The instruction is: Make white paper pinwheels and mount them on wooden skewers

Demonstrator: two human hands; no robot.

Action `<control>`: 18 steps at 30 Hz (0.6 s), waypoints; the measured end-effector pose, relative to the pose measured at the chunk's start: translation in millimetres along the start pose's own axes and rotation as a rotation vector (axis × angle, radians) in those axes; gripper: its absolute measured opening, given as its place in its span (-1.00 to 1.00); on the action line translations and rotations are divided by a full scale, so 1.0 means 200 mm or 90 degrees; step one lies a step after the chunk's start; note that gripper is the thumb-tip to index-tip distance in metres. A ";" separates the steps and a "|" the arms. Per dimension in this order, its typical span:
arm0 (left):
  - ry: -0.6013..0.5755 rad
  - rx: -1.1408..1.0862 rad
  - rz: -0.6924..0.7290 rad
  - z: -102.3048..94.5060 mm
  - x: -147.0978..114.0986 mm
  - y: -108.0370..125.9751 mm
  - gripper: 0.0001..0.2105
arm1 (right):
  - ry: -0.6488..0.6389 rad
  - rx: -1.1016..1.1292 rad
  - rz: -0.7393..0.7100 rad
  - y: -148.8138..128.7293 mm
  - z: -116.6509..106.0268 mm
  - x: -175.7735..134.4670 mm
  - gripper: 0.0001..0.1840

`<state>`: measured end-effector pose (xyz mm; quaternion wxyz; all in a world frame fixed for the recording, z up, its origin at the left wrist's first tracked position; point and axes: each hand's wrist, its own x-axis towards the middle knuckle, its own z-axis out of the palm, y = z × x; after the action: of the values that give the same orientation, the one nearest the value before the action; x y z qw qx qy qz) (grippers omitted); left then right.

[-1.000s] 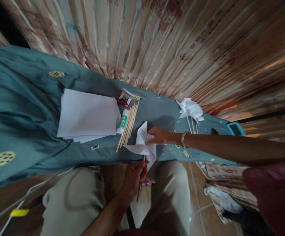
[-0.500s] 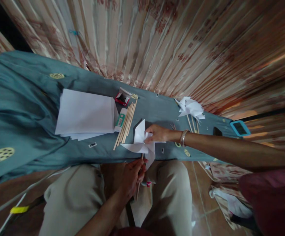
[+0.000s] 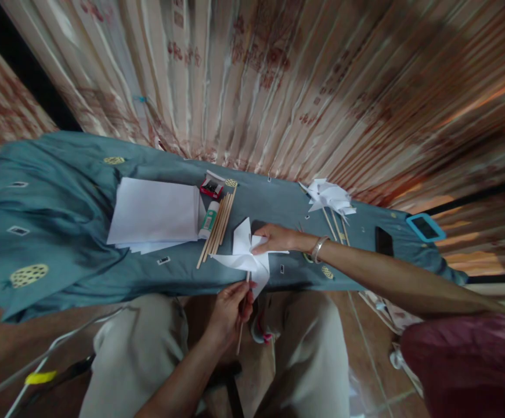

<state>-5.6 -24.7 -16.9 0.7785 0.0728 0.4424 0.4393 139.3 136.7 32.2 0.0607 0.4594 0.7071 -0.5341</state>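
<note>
A white paper pinwheel (image 3: 259,268) on a thin wooden stick (image 3: 239,339) is held over the table's front edge, above my lap. My left hand (image 3: 230,307) is closed around the stick just below the paper blades. On the blades near the centre, my right hand (image 3: 275,239) pinches the paper, its fingertips partly hidden. To the left of the pinwheel lie several loose wooden sticks (image 3: 220,226) beside a glue stick (image 3: 209,219). Past my right hand, what looks like a pair of scissors (image 3: 308,257) is mostly covered by my wrist.
A stack of white paper (image 3: 157,212) lies at left on the blue-green cloth (image 3: 274,200). Behind the glue stands a small open red box (image 3: 211,187). Finished-looking pinwheels (image 3: 331,197), a dark phone (image 3: 383,241) and a blue-framed device (image 3: 426,227) sit at right. A curtain (image 3: 235,87) hangs behind.
The camera view has shifted, so the table sits slightly lower. Both hands keep their hold on the pinwheel, with the right fingers moved slightly over the blades near its centre.
</note>
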 end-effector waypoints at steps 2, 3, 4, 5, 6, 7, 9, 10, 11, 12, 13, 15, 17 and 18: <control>-0.005 0.003 0.012 0.00 0.00 0.00 -0.55 | -0.009 0.032 -0.003 -0.02 -0.02 -0.02 -0.60; -0.009 0.006 0.018 0.00 0.00 0.01 -0.55 | -0.017 0.044 -0.002 -0.03 -0.03 -0.03 -0.59; -0.015 0.009 0.024 0.00 0.01 0.01 -0.55 | -0.029 0.055 -0.002 -0.04 -0.04 -0.03 -0.58; -0.021 0.013 0.026 0.00 0.01 0.01 -0.55 | -0.038 0.066 -0.005 -0.05 -0.05 -0.04 -0.57; -0.028 0.015 0.026 -0.01 0.00 0.01 -0.55 | -0.041 0.078 -0.014 -0.06 -0.07 -0.04 -0.56; -0.034 0.016 0.026 -0.01 0.00 0.02 -0.55 | -0.037 0.090 -0.029 -0.07 -0.09 -0.04 -0.56; -0.046 0.014 0.026 0.00 -0.01 0.03 -0.55 | 0.001 0.118 -0.060 -0.07 -0.12 -0.05 -0.55; -0.052 0.011 0.025 0.00 -0.01 0.03 -0.55 | 0.038 0.131 -0.070 -0.07 -0.13 -0.06 -0.54; -0.057 0.010 0.026 0.01 -0.02 0.04 -0.55 | 0.089 0.146 -0.077 -0.06 -0.14 -0.08 -0.52; -0.063 0.011 0.030 0.01 -0.03 0.05 -0.55 | 0.152 0.163 -0.086 -0.05 -0.14 -0.10 -0.50; -0.070 0.014 0.035 0.02 -0.03 0.07 -0.56 | 0.225 0.181 -0.099 -0.04 -0.14 -0.12 -0.48; -0.078 0.021 0.053 0.03 -0.05 0.09 -0.58 | 0.385 0.216 -0.152 -0.02 -0.11 -0.19 -0.45; -0.083 0.031 0.066 0.04 -0.06 0.13 -0.60 | 0.523 0.236 -0.212 0.00 -0.06 -0.26 -0.47; -0.083 0.036 0.074 0.05 -0.06 0.15 -0.60 | 0.583 0.246 -0.235 0.00 -0.03 -0.29 -0.49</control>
<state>-20.3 -13.2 11.5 0.7765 0.1488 0.3983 0.4650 175.4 106.8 68.2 -0.4348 0.5164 0.6191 -0.4012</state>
